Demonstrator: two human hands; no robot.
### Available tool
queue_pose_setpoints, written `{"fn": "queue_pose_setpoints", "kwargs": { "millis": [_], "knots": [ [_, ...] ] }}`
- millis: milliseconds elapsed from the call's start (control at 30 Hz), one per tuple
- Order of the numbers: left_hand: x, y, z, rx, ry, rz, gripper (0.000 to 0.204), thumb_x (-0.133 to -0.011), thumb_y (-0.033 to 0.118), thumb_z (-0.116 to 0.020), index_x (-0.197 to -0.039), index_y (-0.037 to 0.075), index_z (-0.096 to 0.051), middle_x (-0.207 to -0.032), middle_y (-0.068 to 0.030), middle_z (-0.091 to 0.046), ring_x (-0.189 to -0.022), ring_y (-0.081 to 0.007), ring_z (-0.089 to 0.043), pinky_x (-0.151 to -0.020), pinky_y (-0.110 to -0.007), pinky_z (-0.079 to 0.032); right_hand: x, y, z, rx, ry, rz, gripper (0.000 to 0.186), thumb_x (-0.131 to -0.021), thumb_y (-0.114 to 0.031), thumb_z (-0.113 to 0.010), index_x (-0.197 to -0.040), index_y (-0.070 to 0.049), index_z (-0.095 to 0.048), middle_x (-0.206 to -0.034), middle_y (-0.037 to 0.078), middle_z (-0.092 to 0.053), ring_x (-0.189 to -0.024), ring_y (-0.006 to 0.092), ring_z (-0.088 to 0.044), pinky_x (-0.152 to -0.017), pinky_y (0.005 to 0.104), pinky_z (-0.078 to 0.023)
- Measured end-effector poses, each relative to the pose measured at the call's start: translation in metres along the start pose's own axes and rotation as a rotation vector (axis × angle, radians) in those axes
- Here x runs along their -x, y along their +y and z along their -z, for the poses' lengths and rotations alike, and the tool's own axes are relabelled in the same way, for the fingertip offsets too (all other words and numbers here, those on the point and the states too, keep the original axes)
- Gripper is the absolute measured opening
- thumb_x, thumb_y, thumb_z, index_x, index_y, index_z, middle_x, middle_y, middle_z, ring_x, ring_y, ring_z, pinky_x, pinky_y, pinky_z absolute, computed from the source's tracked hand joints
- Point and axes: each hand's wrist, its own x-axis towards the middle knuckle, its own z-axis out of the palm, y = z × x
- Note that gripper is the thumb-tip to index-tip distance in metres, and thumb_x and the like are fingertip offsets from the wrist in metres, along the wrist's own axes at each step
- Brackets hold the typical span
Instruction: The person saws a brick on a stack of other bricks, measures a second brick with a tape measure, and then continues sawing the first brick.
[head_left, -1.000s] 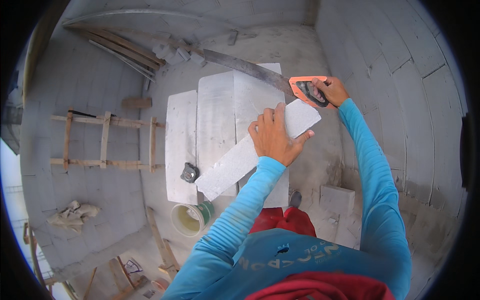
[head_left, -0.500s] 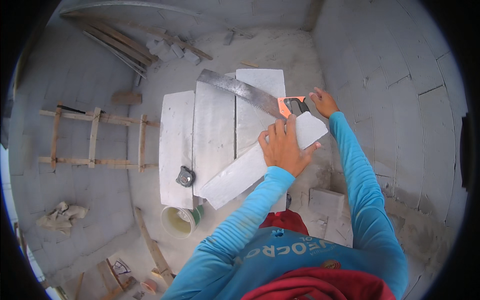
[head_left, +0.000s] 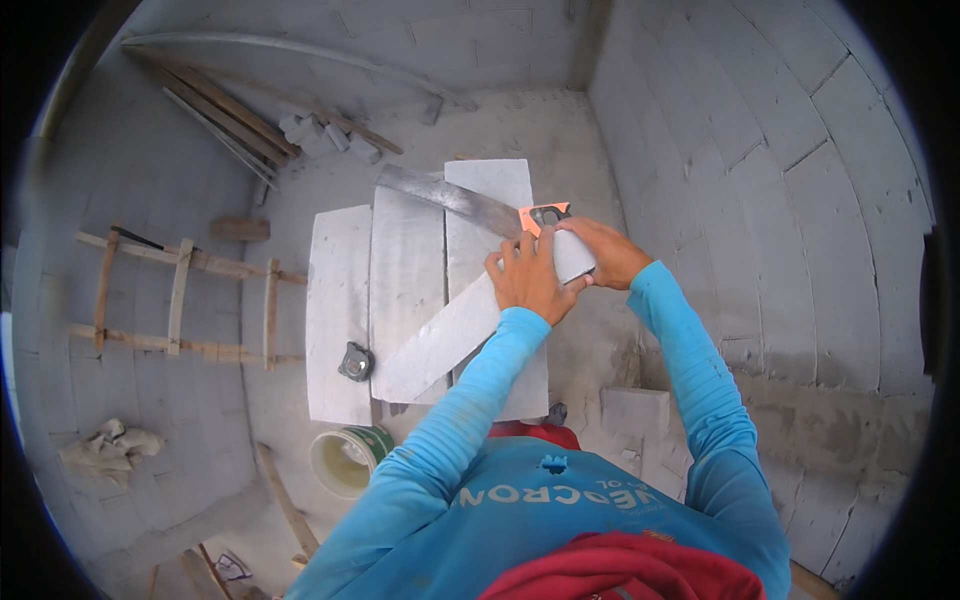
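A narrow white aerated-concrete block [head_left: 445, 335] lies slantwise across several larger pale blocks [head_left: 335, 300]. My left hand [head_left: 530, 278] grips it near its right end, fingers over the top and thumb on the near side. At that end my right hand [head_left: 607, 252] clasps the block, its fingers partly hidden. Just beyond both hands rests a handsaw [head_left: 450, 197]; its orange-and-black handle is close to my right fingers, and the blade points to the far left. A dark tape measure [head_left: 356, 362] sits on the leftmost large block.
A bucket [head_left: 340, 465] with pale contents stands by the blocks' near left corner. A wooden ladder-like frame [head_left: 180, 295] is at the left wall. Planks [head_left: 225, 105] and block scraps [head_left: 320, 135] lie in the far left corner. Another block [head_left: 635, 412] rests at the right.
My right hand has come in from beside the saw handle and closed on the narrow block's right end. My left hand has stayed on the block. The whole view has shifted slightly.
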Motion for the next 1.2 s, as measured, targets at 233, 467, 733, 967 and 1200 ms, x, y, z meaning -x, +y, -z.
{"fn": "queue_pose_setpoints", "kwargs": {
  "millis": [233, 467, 733, 967, 1200],
  "knots": [
    [0.044, -0.063, 0.055, -0.091, -0.056, -0.050, 0.134, -0.056, 0.050, -0.100, -0.164, 0.021, -0.026, -0.155, -0.0238, -0.044, -0.144, -0.0404, -0.043, -0.112, -0.058, -0.039, 0.094, -0.012, -0.036, -0.104, 0.300, -0.308, 0.074, -0.058, -0.015, -0.093, -0.121, -0.005, -0.054, -0.120, 0.020, -0.065, -0.110, 0.0398, -0.064, -0.093, 0.0468, -0.054],
    [0.069, -0.112, 0.081, 0.018, -0.382, 0.120, 0.119, -0.058, 0.035, -0.093, -0.160, 0.019, -0.033, -0.125, -0.0263, -0.069, -0.112, -0.0451, -0.068, -0.100, -0.052, -0.053, 0.198, -0.029, -0.100, -0.210, 0.440, -0.628, 0.075, -0.056, -0.015, -0.092, -0.120, -0.004, -0.054, -0.116, 0.021, -0.067, -0.110, 0.0388, -0.065, -0.092, 0.0465, -0.054],
    [0.083, -0.202, 0.114, 0.471, -0.013, 0.446, 0.093, -0.058, 0.027, -0.089, -0.141, 0.000, -0.057, -0.117, -0.0227, -0.073, -0.100, -0.0371, -0.074, -0.091, -0.044, -0.059, 0.276, -0.037, -0.158, -0.258, 0.543, -0.824, 0.077, -0.052, -0.013, -0.094, -0.118, -0.006, -0.054, -0.112, 0.019, -0.067, -0.105, 0.0390, -0.067, -0.092, 0.0473, -0.054],
    [0.085, -0.264, 0.126, 0.451, 0.237, 0.735, 0.101, -0.057, 0.027, -0.092, -0.146, -0.003, -0.052, -0.126, -0.0253, -0.069, -0.107, -0.0366, -0.072, -0.095, -0.043, -0.059, 0.304, -0.035, -0.170, -0.242, 0.658, -0.902, 0.077, -0.052, -0.012, -0.093, -0.117, -0.006, -0.054, -0.110, 0.019, -0.067, -0.105, 0.0396, -0.067, -0.093, 0.0469, -0.054],
    [0.065, -0.308, 0.075, 0.297, 0.272, 0.850, 0.106, -0.058, 0.036, -0.092, -0.151, 0.007, -0.052, -0.140, -0.0215, -0.064, -0.124, -0.0375, -0.065, -0.109, -0.044, -0.052, 0.303, -0.048, -0.155, -0.204, 0.722, -0.939, 0.077, -0.051, -0.011, -0.093, -0.118, -0.006, -0.054, -0.108, 0.020, -0.069, -0.103, 0.0405, -0.069, -0.091, 0.0477, -0.055]
  ]
}}
